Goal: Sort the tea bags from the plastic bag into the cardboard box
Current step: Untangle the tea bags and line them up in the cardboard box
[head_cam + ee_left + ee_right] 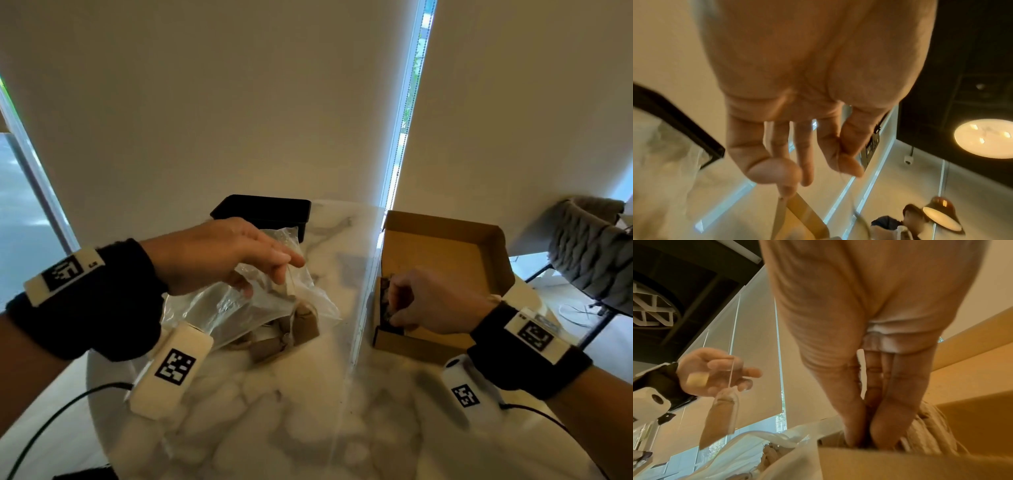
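One plastic bag [270, 301], one cardboard box [445, 253], one black tray [263, 209], two hands [219, 253]; tea bags too many to count.

My right hand [431, 301] covers most of the tea bags [386, 301] in the cardboard box [479, 253], so I cannot count them. From my right wrist, my fingertips [851, 437] go down behind the box wall and I cannot see their ends. My left hand [219, 253] hides part of the plastic bag [274, 301]. The brown things inside the bag are blurry through the plastic. The tea bag [719, 420] hanging from my left hand looks smeared. From my left wrist, my fingers [774, 170] are fuzzy. The black tray [270, 209] is partly behind my hand.
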Demonstrator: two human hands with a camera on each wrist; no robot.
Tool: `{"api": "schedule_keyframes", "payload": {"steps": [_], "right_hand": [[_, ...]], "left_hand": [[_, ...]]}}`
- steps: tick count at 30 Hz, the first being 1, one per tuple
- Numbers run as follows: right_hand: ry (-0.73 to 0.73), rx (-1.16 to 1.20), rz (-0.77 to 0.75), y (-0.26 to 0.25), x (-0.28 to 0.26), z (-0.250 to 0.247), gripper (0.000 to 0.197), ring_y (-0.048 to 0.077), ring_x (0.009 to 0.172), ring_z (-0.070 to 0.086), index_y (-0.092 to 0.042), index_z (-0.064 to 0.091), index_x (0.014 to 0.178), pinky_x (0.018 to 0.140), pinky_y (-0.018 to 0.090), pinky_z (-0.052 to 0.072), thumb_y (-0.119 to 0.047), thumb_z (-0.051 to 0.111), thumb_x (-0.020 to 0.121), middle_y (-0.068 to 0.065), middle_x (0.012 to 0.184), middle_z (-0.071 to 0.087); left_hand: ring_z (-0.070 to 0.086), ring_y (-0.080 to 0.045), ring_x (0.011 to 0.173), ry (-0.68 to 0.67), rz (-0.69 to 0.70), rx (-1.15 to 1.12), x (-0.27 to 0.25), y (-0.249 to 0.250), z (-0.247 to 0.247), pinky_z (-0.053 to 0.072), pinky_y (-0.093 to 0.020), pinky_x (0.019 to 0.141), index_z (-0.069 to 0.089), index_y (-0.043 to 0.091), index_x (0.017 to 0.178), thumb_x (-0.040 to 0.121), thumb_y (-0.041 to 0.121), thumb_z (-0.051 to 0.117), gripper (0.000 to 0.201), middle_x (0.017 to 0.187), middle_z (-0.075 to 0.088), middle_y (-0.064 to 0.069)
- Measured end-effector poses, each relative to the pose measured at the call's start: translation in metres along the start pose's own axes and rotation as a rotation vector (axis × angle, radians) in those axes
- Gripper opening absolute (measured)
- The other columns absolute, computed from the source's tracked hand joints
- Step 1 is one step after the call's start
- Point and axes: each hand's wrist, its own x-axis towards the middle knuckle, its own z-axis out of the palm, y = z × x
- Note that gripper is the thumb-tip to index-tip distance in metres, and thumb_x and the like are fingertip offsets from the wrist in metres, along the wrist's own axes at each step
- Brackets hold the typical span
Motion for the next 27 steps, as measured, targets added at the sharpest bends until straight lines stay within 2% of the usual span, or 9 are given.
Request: {"api": "schedule_keyframes", "payload": {"steps": [3,6,8,11,14,17,21,24,27], "right_hand": [[-0.008,0.065,0.000,0.002,-0.002,0.000,0.014,0.018,0.075,0.067,-0.013,0.062,0.083,0.069,0.033,0.059,-0.020,0.074,0.081,0.006,0.086,0.067],[0.069,0.204,0.012,0.005,-0.008,-0.010,0.019,0.018,0.071,0.069,-0.005,0.059,0.086,0.062,0.024,0.058,-0.022,0.068,0.086,0.013,0.086,0.069],[0.070,0.173,0.017,0.009,-0.015,-0.015,0.019,0.017,0.070,0.069,-0.011,0.060,0.086,0.061,0.022,0.057,-0.030,0.063,0.089,0.008,0.084,0.069],[-0.095,0.021,0.027,0.013,-0.022,-0.011,0.038,0.025,0.077,0.064,-0.020,0.065,0.088,0.072,0.035,0.055,-0.054,0.048,0.087,0.007,0.084,0.066],[-0.201,0.030,-0.001,0.014,-0.023,-0.001,0.060,0.021,0.064,0.046,-0.010,0.058,0.081,0.068,0.034,0.043,-0.065,0.035,0.083,0.003,0.069,0.050],[-0.217,0.052,-0.011,0.014,-0.020,0.003,0.048,0.016,0.062,0.039,-0.019,0.050,0.071,0.066,0.031,0.036,-0.061,0.033,0.087,-0.003,0.063,0.041],[-0.148,-0.082,-0.049,0.007,-0.016,-0.006,0.033,0.007,0.070,0.056,-0.030,0.063,0.079,0.070,0.025,0.046,-0.053,0.044,0.092,-0.005,0.074,0.061],[0.086,0.112,-0.165,-0.022,-0.013,-0.015,0.025,0.003,0.079,0.062,-0.035,0.065,0.093,0.072,0.023,0.053,-0.053,0.052,0.082,-0.013,0.082,0.066],[0.036,0.277,-0.147,-0.048,0.001,0.000,0.029,0.003,0.086,0.062,-0.032,0.062,0.108,0.080,0.023,0.053,-0.047,0.063,0.083,-0.014,0.095,0.065]], "left_hand": [[0.063,-0.012,0.109,0.013,0.043,-0.250,0.007,-0.005,0.012,0.048,-0.030,0.070,0.069,0.014,0.057,0.087,0.024,0.051,0.036,0.118,0.068,-0.002],[0.057,-0.012,0.119,0.043,0.150,-0.388,0.016,-0.012,0.019,0.045,-0.033,0.084,0.073,0.014,0.069,0.087,0.028,0.050,0.032,0.125,0.065,0.003],[0.055,-0.012,0.122,0.077,0.197,-0.446,0.022,-0.016,0.021,0.040,-0.039,0.097,0.073,0.016,0.074,0.088,0.032,0.050,0.032,0.126,0.064,0.003],[0.059,-0.019,0.119,0.124,0.230,-0.514,0.033,-0.019,0.025,0.034,-0.049,0.106,0.075,0.018,0.085,0.091,0.036,0.044,0.036,0.122,0.066,-0.003],[0.061,-0.028,0.113,0.156,0.228,-0.606,0.044,-0.018,0.034,0.044,-0.053,0.099,0.070,0.015,0.104,0.091,0.036,0.042,0.037,0.121,0.066,-0.006],[0.060,-0.030,0.115,0.174,0.213,-0.664,0.054,-0.015,0.045,0.049,-0.050,0.089,0.064,0.016,0.115,0.095,0.034,0.040,0.037,0.125,0.064,-0.002],[0.061,-0.027,0.113,0.198,0.186,-0.728,0.066,-0.009,0.059,0.051,-0.051,0.091,0.061,0.018,0.120,0.096,0.029,0.041,0.033,0.125,0.064,0.000],[0.065,-0.025,0.108,0.202,0.187,-0.746,0.074,-0.010,0.067,0.054,-0.044,0.089,0.059,0.018,0.122,0.100,0.023,0.035,0.033,0.124,0.064,0.000],[0.067,-0.022,0.105,0.227,0.201,-0.758,0.082,-0.010,0.075,0.055,-0.034,0.085,0.060,0.019,0.120,0.101,0.020,0.033,0.033,0.122,0.066,0.001]]}}
